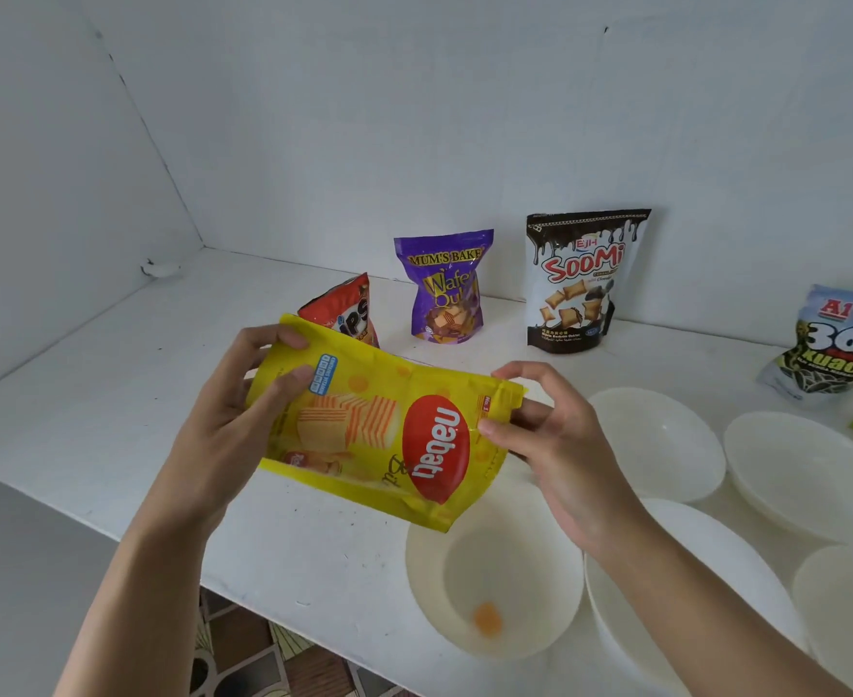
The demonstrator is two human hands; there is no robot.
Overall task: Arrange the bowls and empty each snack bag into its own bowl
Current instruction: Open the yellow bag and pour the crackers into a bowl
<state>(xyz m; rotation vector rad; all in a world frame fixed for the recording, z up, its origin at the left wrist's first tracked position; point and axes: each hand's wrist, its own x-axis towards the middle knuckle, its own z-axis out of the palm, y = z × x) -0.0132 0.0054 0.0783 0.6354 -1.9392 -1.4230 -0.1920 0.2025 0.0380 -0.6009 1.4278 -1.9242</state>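
Yellow wafer bag [379, 435] hangs sideways above the near bowl [416, 560], left hand [228, 410] gripping its base, right hand [555, 445] pinching its top edge, seemingly to pour beside the lone orange piece [487, 618].

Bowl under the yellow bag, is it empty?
Almost: the white bowl below the Nabati bag holds just one small orange piece.
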